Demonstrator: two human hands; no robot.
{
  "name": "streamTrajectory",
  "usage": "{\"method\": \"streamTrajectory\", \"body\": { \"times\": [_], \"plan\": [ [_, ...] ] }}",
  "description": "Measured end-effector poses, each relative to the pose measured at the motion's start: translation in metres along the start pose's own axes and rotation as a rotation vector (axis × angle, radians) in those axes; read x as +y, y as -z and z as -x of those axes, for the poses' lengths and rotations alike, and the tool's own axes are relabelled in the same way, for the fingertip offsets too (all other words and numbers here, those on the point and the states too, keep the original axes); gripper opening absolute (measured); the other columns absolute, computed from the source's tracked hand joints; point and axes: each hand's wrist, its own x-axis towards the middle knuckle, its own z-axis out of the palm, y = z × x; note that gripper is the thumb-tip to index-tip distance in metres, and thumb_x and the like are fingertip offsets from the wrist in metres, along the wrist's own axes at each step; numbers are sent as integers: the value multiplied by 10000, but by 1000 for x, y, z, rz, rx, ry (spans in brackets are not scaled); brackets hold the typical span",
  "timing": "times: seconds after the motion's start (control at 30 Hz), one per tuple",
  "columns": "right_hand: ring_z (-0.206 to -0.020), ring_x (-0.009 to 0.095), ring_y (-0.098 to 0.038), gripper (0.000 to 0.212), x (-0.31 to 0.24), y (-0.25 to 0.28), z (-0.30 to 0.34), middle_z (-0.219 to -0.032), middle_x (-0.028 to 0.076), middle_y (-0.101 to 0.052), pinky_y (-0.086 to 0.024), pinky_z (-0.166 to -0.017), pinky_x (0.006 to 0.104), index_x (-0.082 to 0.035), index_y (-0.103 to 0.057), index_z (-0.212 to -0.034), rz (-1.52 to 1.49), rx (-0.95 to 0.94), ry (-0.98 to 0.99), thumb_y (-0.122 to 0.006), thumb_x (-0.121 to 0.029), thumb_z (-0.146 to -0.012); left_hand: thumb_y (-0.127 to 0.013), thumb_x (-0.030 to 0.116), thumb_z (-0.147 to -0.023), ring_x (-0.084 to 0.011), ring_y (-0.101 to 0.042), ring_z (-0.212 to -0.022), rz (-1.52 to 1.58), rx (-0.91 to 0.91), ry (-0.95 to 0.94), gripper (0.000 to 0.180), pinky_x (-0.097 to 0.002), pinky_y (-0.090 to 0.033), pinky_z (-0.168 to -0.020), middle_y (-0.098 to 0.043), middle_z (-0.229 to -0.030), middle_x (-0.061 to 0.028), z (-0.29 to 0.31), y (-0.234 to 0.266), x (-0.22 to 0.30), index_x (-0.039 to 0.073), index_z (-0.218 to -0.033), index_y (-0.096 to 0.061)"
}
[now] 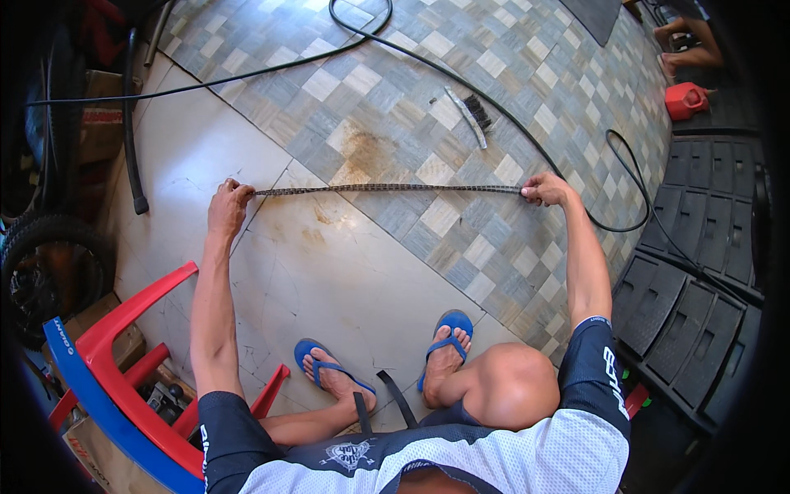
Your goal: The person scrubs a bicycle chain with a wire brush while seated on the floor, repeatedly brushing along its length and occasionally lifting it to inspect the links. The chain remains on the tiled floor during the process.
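Note:
A dark bicycle chain (387,188) stretches almost straight between my two hands, above the tiled floor. My left hand (229,204) pinches its left end, with the arm reaching out. At the other end, my right hand (545,189) grips the chain between thumb and fingers. The chain looks doubled or twisted along part of its length, though I cannot tell which. Beyond it, a brush (469,118) with a pale handle and black bristles lies on the patterned tiles. A brown stain (368,150) marks the floor just past the chain's middle.
A black hose (485,95) loops across the floor. At left are a red plastic chair (107,350), a bicycle wheel (53,272) and cardboard boxes (103,115). Black drawers (691,321) line the right, near a red container (685,100). Another person's legs (691,49) show at far right.

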Motion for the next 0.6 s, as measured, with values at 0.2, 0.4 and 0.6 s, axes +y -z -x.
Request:
{"method": "streamTrajectory", "body": {
  "times": [0.2, 0.4, 0.6],
  "plan": [
    [-834, 195, -683, 244, 13, -4, -3, -891, 68, -744, -536, -749, 383, -35, -729, -983, 165, 237, 140, -834, -229, -881, -761, 200, -906, -279, -596, -1156, -63, -30, 27, 255, -437, -478, -966, -657, -1123, -60, 10, 0, 7, 184, -1157, -722],
    [-845, 188, -644, 258, 6, -2, 12, -893, 60, -713, -520, -781, 362, -20, -712, -969, 147, 311, 274, -835, -222, -864, -770, 227, -904, -284, -584, -1177, 7, -4, -121, 289, -440, -467, -982, -650, -1176, -66, 7, -7, 34, 179, -1182, -708],
    [-896, 148, -598, 228, 0, 5, 26, -934, 12, -667, -488, -839, 332, -44, -684, -984, -121, 248, 292, -786, -238, -922, -755, 208, -910, -300, -601, -1137, 119, -32, -95, 239, -440, -476, -966, -664, -1134, -74, -7, -14, 46, 162, -1140, -710]
  ]
}}
